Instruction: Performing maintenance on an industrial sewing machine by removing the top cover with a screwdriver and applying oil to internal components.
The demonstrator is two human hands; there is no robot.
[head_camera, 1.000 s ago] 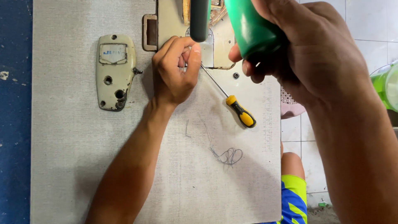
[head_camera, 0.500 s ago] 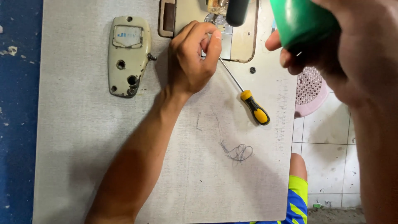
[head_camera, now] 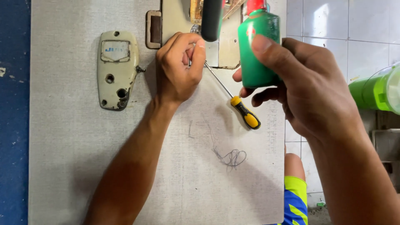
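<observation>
My right hand (head_camera: 308, 87) grips a green plastic bottle (head_camera: 256, 54) with a red cap, held upright above the grey tabletop (head_camera: 75, 166). My left hand (head_camera: 179, 68) rests curled on the table at the edge of a beige machine base plate (head_camera: 179, 18), fingers pinched together near a small metal part; what they pinch is hidden. A screwdriver (head_camera: 243, 112) with a yellow and black handle lies flat between the two hands, its shaft pointing toward my left fingers. A dark cylindrical part (head_camera: 211, 18) hangs over the plate.
A detached beige machine cover (head_camera: 116, 71) lies left of my left hand. A tangle of dark thread (head_camera: 231, 158) sits lower on the table. The table's right edge borders a white tiled floor. A green container (head_camera: 377, 89) stands at far right. My knee in blue-yellow shorts (head_camera: 296, 196) shows below.
The view has shifted, so everything sits lower and further right in frame. The green bottle has come lower and upright into full view in my right hand. My left hand stays at the plate.
</observation>
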